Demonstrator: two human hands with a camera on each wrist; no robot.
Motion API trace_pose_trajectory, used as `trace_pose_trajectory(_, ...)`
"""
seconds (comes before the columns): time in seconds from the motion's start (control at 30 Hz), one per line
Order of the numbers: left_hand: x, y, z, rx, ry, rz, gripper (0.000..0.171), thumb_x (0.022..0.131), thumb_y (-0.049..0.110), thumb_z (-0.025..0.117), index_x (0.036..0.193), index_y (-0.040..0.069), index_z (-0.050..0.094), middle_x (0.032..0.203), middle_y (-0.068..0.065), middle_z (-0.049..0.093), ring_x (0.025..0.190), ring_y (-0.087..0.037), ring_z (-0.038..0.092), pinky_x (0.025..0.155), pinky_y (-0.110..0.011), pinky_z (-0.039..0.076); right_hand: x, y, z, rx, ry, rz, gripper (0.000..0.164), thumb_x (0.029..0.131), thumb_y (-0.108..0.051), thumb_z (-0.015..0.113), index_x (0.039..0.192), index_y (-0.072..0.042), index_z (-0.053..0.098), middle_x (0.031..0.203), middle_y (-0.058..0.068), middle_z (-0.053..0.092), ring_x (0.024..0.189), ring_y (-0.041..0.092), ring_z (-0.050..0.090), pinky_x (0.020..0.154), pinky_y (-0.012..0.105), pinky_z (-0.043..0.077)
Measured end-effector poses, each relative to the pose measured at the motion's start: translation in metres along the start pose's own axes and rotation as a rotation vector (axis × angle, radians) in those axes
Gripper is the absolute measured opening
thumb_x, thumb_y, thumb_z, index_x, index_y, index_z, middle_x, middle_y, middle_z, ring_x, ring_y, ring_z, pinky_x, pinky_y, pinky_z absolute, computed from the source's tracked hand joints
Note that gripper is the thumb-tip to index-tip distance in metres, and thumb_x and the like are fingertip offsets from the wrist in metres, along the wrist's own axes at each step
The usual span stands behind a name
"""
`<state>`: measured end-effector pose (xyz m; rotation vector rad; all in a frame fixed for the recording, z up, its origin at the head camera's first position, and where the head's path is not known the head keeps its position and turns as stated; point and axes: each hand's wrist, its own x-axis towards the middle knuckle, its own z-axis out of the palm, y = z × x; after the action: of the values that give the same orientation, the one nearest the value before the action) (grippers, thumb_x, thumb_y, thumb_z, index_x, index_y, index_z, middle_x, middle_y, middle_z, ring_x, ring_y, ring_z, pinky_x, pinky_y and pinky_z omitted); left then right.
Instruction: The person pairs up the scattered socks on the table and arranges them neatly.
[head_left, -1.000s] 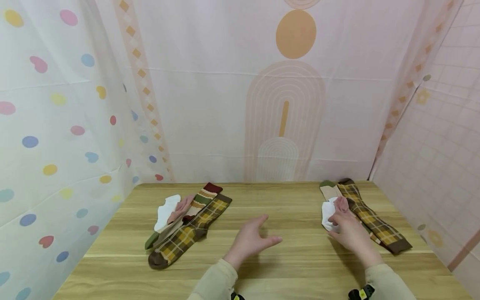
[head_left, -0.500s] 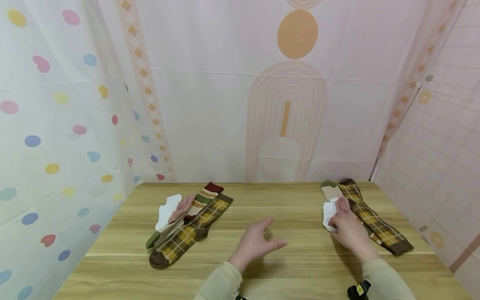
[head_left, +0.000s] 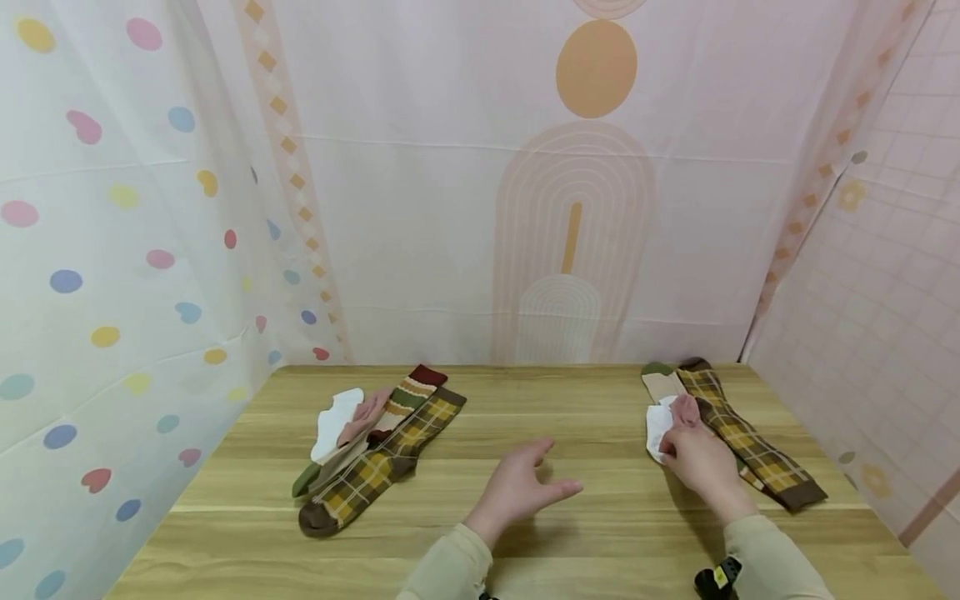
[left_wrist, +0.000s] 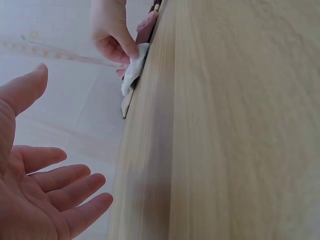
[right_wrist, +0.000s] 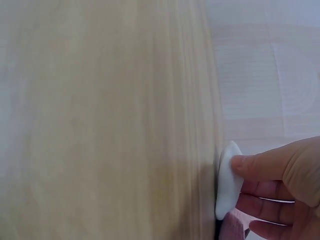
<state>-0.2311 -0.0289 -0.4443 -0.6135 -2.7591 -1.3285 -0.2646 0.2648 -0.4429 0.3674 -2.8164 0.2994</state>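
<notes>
At the table's right side my right hand point(head_left: 701, 467) pinches a white ankle sock point(head_left: 657, 427); in the right wrist view the thumb lies on the near face of the white sock point(right_wrist: 229, 182), fingers behind it. A pink sock point(head_left: 684, 410) bunches beside it, partly under the hand. A beige sock with a green toe point(head_left: 662, 382) and a brown-and-yellow plaid sock point(head_left: 742, 433) lie around them. My left hand point(head_left: 517, 487) hovers over the middle of the table, thumb and fingers spread, holding nothing.
On the left of the wooden table point(head_left: 225, 550) lies a similar group: a white sock point(head_left: 337, 425), a pink sock point(head_left: 363, 417), a striped sock point(head_left: 412, 392) and a plaid sock point(head_left: 382, 467). Patterned curtains point(head_left: 420, 208) hang behind and on both sides.
My left hand has drifted slightly right and toward me. The right hand stays at the white sock, its fingers drawn closer together on it. The view has shifted a little.
</notes>
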Motion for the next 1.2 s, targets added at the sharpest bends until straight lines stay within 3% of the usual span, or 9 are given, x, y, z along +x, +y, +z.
trace_pose_trajectory(0.33, 0.003, 0.002, 0.005, -0.013, 0.001, -0.013, 0.08, 0.083, 0.047, 0.077, 0.14, -0.002, 0.051, 0.137, -0.018, 0.056, 0.116, -0.034, 0.06, 0.096, -0.047, 0.05, 0.003, -0.002, -0.008, 0.108, -0.009, 0.071, 0.011, 0.085, -0.012, 0.076, 0.08, -0.012, 0.067, 0.072, -0.003, 0.062, 0.063, 0.017, 0.056, 0.056, 0.041, 0.046)
trace_pose_trajectory(0.73, 0.005, 0.006, 0.009, -0.068, 0.003, -0.016, 0.079, 0.083, 0.048, 0.077, 0.14, -0.002, 0.052, 0.138, -0.016, 0.056, 0.116, -0.033, 0.061, 0.095, -0.044, 0.05, 0.005, -0.013, -0.02, 0.205, 0.151, 0.059, 0.005, 0.088, -0.01, 0.073, 0.086, -0.009, 0.069, 0.083, 0.006, 0.069, 0.067, 0.023, 0.063, 0.058, 0.043, 0.05)
trace_pose_trajectory(0.93, 0.01, 0.009, 0.009, -0.099, 0.005, -0.031, 0.078, 0.084, 0.047, 0.077, 0.139, -0.002, 0.052, 0.138, -0.017, 0.056, 0.116, -0.034, 0.061, 0.094, -0.045, 0.051, 0.011, -0.022, -0.025, 0.249, 0.159, 0.059, 0.005, 0.09, -0.011, 0.072, 0.09, -0.007, 0.069, 0.086, 0.006, 0.066, 0.065, 0.018, 0.057, 0.057, 0.038, 0.047)
trace_pose_trajectory(1.2, 0.015, 0.01, 0.003, -0.173, -0.011, -0.068, 0.076, 0.086, 0.044, 0.076, 0.141, -0.001, 0.051, 0.139, -0.016, 0.056, 0.118, -0.034, 0.059, 0.094, -0.046, 0.051, 0.019, -0.036, -0.027, 0.382, 0.119, 0.081, 0.008, 0.094, -0.011, 0.068, 0.095, -0.003, 0.068, 0.087, 0.007, 0.068, 0.077, 0.021, 0.062, 0.066, 0.036, 0.05)
